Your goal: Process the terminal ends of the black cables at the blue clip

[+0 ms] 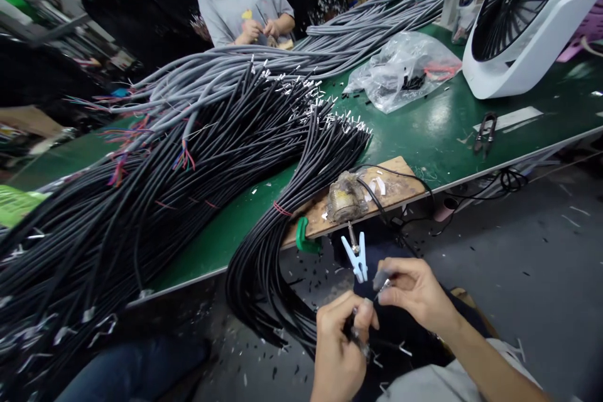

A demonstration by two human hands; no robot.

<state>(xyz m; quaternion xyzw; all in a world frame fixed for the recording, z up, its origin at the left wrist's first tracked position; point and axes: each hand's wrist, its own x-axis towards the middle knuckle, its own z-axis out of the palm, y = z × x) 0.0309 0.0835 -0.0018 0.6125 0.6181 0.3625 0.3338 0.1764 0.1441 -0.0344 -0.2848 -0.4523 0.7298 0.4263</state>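
Note:
My left hand (346,342) is closed, fingers curled around what looks like a black cable (349,326), mostly hidden by the fingers. Close by on its right, my right hand (417,295) pinches a small, shiny piece too little to name, with something grey at the fingertips. Just above both hands, a light blue clothespin (356,257) hangs on a metal tip that sticks out from a yellowish, crusted block (345,198). A bundle of black cables (287,201), tied with a red band, droops over the table edge beside my left hand.
Grey cables (226,69) and more black cables (188,188) cover the green table (438,113). A wooden board (400,176), green clamp (304,235), plastic bag (396,66), snips (485,132) and white fan (518,38) are nearby. Another person (245,6) works across the table.

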